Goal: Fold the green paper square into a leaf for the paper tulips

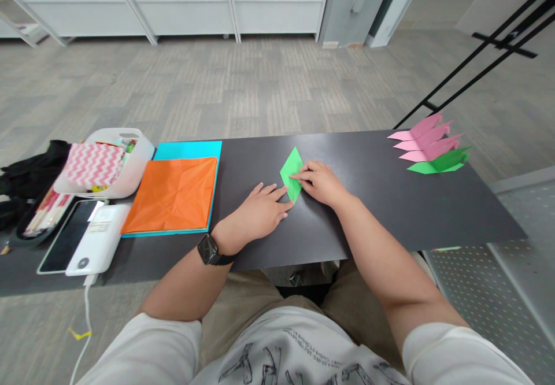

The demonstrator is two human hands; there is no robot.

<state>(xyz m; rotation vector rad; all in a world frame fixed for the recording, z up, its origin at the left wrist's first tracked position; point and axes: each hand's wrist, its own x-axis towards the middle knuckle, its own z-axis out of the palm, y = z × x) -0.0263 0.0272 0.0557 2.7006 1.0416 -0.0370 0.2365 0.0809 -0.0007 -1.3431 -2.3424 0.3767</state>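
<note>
A folded green paper diamond (pixel 290 166) lies near the frame's centre on the dark table (pixel 373 200), the left hand (pixel 261 214) spread flat with fingertips at its lower edge. The right hand (pixel 321 185), fingers curled, touches its right side; pinching or merely pressing, I can't tell.

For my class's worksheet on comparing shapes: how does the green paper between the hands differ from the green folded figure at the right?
The green paper is a simple diamond lying nearly flat; the green folded figure has several points and raised folds.

Both hands, left and right, touch the green paper; neither touches the green folded figure, which sits beside pink ones.

Both are bright green and folded.
</note>
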